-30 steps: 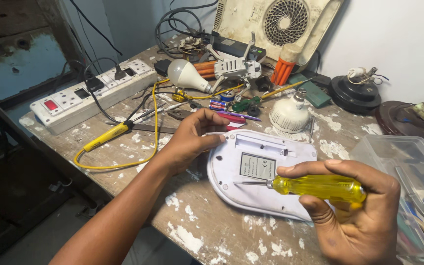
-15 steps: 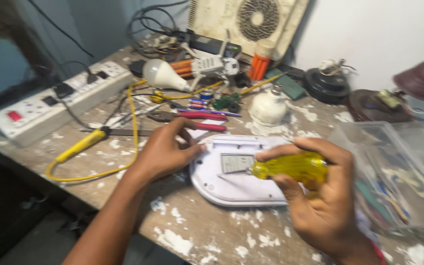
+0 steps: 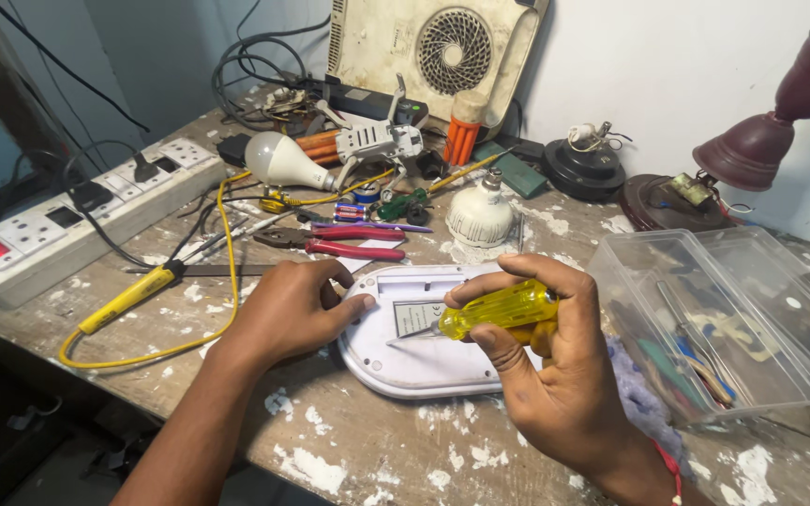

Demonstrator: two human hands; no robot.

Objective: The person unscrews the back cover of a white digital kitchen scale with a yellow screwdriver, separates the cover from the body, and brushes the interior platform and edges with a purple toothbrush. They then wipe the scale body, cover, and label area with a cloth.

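Note:
A white oval plastic device [image 3: 405,361] lies face down on the paint-spattered workbench [image 3: 349,450], with a grey label in its middle. My left hand [image 3: 288,309] rests on its left edge, thumb pressed on the casing. My right hand [image 3: 555,375] grips a screwdriver with a clear yellow handle [image 3: 499,309]; its metal shaft points left and down, with the tip on the casing near the label.
Red-handled pliers [image 3: 339,245], a yellow soldering iron [image 3: 128,298] with yellow cable, a power strip [image 3: 77,220], two bulbs [image 3: 278,161] [image 3: 480,214], a small drone [image 3: 372,141] and a fan panel [image 3: 442,47] crowd the back. A clear plastic box [image 3: 714,319] of tools stands open at right, by a maroon lamp [image 3: 761,141].
The head camera has shifted, so the bench is framed differently. My right hand has brought the screwdriver's tip onto the casing by the label. My left hand stays on the device's left edge.

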